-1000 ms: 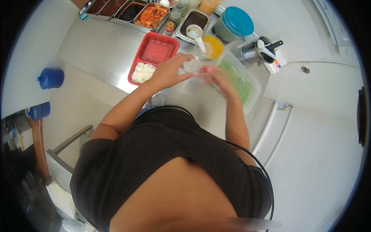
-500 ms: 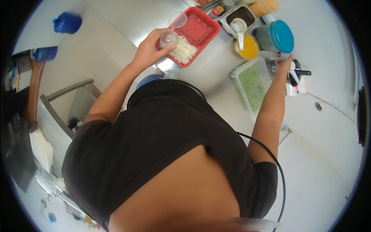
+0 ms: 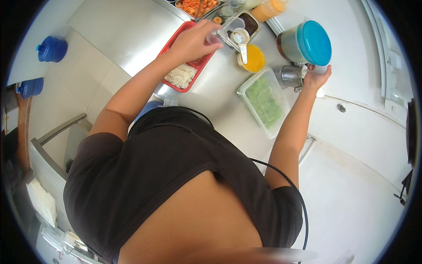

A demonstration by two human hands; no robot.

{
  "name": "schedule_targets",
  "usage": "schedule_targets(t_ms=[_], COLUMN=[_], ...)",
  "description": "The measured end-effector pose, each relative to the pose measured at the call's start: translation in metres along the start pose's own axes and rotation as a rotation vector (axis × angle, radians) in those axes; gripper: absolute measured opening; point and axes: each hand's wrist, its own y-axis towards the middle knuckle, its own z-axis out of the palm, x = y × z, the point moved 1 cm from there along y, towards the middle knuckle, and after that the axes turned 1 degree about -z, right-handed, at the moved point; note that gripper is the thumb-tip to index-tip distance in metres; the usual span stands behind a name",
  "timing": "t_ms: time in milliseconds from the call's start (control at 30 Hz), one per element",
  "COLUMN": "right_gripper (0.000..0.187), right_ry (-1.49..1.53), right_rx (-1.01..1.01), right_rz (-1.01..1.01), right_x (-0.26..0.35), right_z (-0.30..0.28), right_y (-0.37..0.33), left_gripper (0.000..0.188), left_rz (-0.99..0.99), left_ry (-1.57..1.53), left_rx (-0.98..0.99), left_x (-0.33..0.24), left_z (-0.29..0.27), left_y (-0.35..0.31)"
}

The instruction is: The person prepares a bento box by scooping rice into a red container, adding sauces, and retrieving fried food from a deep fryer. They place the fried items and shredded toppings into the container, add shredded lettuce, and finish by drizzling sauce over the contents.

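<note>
My left hand (image 3: 193, 42) is closed on a small clear plastic cup (image 3: 214, 39), whose round see-through lid (image 3: 236, 27) stands out to the right. The cup is over the right rim of a red compartment tray (image 3: 198, 72), beside a metal pan of dark sauce (image 3: 250, 24). White rice (image 3: 181, 76) lies in the tray's near compartment; my left forearm covers part of the tray. At the right, my right hand (image 3: 317, 80) is closed around something pale, mostly hidden by the palm. It is next to a metal jug (image 3: 291, 75), below a teal-lidded tub (image 3: 314, 43).
A white scoop (image 3: 241, 42) rests across the sauce pan and a tub of yellow contents (image 3: 254, 59). A clear box of green leaves (image 3: 263, 101) is nearer me. Behind are a pan of orange shredded food (image 3: 193, 6), small jars (image 3: 226, 11) and an orange bottle (image 3: 268, 9).
My left hand has carried the cup from over the rice to the tray's right rim, toward the sauce pan. My right hand stays near the jug and has turned slightly; the whole view has shifted.
</note>
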Motion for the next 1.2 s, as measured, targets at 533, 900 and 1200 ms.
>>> schedule_targets(t_ms=[533, 900, 1200], right_gripper=[0.035, 0.033, 0.038], right_ry=[-0.091, -0.756, -0.720], right_rx=[-0.248, -0.122, 1.238], right_rz=[0.125, -0.201, 0.442], right_x=[-0.087, -0.063, -0.131], right_z=[-0.012, 0.005, 0.068], right_y=[0.002, -0.073, -0.322], left_gripper=[0.047, 0.050, 0.051], left_rz=[-0.099, -0.566, -0.551], left_ry=[-0.192, -0.539, -0.712], left_rx=[0.282, 0.486, 0.588], left_x=[0.004, 0.044, 0.041], left_z=[-0.042, -0.045, -0.026], left_y=[-0.072, -0.206, -0.203])
